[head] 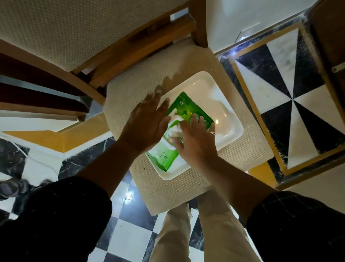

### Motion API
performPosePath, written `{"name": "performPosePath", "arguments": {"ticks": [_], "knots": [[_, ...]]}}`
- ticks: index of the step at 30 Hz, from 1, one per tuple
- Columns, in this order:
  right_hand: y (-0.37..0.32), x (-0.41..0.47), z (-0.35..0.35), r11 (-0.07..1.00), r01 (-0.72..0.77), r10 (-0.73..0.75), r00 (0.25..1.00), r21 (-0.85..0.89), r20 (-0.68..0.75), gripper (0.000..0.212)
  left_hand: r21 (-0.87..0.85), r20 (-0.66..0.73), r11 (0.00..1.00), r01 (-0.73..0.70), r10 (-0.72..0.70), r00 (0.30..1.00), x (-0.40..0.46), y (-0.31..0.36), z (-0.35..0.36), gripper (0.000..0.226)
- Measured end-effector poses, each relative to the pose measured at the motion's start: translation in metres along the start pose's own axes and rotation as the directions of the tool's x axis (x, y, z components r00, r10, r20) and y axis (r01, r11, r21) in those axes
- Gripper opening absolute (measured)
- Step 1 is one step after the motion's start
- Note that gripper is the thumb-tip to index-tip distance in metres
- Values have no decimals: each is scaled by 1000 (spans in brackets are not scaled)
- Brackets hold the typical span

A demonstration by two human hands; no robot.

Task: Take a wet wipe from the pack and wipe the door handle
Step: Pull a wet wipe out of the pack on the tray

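A green and white wet wipe pack (183,111) lies in a white square tray (226,114) on a chair seat. My left hand (148,122) rests flat on the pack's left side, fingers spread. My right hand (195,141) is over the pack's middle, its fingertips pinched on a crumpled white wet wipe (174,130) at the pack's opening. A wooden door (339,59) stands at the right edge, with a small metal fitting (341,67) on it; whether that is the handle is unclear.
The cream upholstered chair (143,87) has a wooden frame and backrest (73,31) at the top left. Black and white checkered floor surrounds it. My legs (196,232) stand against the seat's front edge. A shoe (7,188) lies at the left.
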State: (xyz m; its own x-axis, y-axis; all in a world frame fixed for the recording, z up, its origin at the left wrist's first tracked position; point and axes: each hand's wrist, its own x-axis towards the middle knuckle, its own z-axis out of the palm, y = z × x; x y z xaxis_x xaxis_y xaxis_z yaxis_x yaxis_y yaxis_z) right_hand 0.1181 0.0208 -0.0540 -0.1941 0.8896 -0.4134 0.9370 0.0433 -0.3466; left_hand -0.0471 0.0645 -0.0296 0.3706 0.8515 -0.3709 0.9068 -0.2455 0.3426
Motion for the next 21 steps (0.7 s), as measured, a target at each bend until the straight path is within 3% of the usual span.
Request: {"name": "performPosePath", "arguments": {"ticks": [5,6,8,10,11,14,16,19,21], "knots": [[-13,5,6,997,-58,56,998,-56,-35,26,-9,15,998,64,-64,998,-1,-8,0,67],[-9,7,3,998,-55,57,995,18,-79,21,-6,19,998,58,-58,998,-1,-8,-1,67],[4,9,-8,939,-100,164,971,331,-173,12,1,20,999,45,-45,999,-2,-6,-2,67],[19,10,-16,828,-155,272,951,539,-145,8,-6,15,998,56,-56,998,-2,-6,-3,66],[22,9,-19,816,-146,247,963,560,-108,11,-10,10,998,65,-65,998,-3,-6,-3,66],[16,4,-19,871,-21,45,998,491,-35,40,-13,-1,996,83,-83,997,-3,-6,-3,64],[8,2,-11,944,22,-9,999,330,-40,49,-8,2,997,80,-80,997,-2,-3,-3,63],[-4,3,2,994,-7,20,993,107,-118,34,5,14,998,69,-69,998,-1,1,0,64],[-4,8,3,956,-75,121,982,284,-148,23,2,19,998,69,-69,997,-1,2,1,63]]}}
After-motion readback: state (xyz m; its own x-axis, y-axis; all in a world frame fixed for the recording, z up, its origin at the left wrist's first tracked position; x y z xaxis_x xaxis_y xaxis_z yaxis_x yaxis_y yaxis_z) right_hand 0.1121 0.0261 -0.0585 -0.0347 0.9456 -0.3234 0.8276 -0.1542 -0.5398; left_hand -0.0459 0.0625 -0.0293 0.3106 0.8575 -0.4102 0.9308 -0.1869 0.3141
